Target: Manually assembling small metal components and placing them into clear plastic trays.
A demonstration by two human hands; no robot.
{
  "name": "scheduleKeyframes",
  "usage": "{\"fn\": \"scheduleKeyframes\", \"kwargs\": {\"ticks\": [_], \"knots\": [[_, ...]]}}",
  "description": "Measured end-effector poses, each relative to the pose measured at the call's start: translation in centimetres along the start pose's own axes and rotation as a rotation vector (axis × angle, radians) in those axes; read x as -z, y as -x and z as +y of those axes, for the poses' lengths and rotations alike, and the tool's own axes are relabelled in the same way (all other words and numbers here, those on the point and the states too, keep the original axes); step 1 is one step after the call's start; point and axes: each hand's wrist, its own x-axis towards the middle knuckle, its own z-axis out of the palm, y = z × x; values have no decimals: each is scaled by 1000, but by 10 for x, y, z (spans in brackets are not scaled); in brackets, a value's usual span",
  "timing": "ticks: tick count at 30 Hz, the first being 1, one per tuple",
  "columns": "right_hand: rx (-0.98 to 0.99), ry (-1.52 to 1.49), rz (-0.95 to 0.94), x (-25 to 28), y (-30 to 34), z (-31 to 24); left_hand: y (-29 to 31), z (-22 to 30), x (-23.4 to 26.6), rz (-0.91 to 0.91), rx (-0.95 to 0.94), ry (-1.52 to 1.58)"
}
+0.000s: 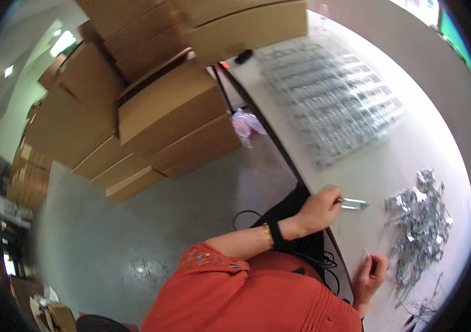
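Note:
My left hand [322, 209] is closed in a fist above the white table's near edge. From it sticks out a narrow shiny metal piece with two long sides [353, 204], pointing right; its exact kind is unclear. My right hand [372, 275] is lower, over the same table, with thumb and fingers pinched. A short thin sliver [366, 252] shows at its fingertips; the rest is hidden by the fingers. Right of both hands lies a heap of small silver metal parts [421, 227], apart from them. Fine wires [423, 310] spread at the heap's lower end.
Clear plastic trays [329, 99] with rows of compartments lie farther along the white table [351, 243]. A small black object [243, 56] sits near the table's far left edge. Cardboard boxes [174, 110] are stacked to the left. Black cables [329, 265] hang beside my lap.

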Motion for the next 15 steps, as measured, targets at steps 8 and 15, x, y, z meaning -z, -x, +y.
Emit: {"fn": "scheduleKeyframes", "kwargs": {"ticks": [8, 15], "knots": [[55, 76, 7, 8, 5, 20, 3, -11, -12, -43, -80, 65], [-16, 92, 63, -12, -4, -23, -11, -22, 20, -46, 6, 125]]}}
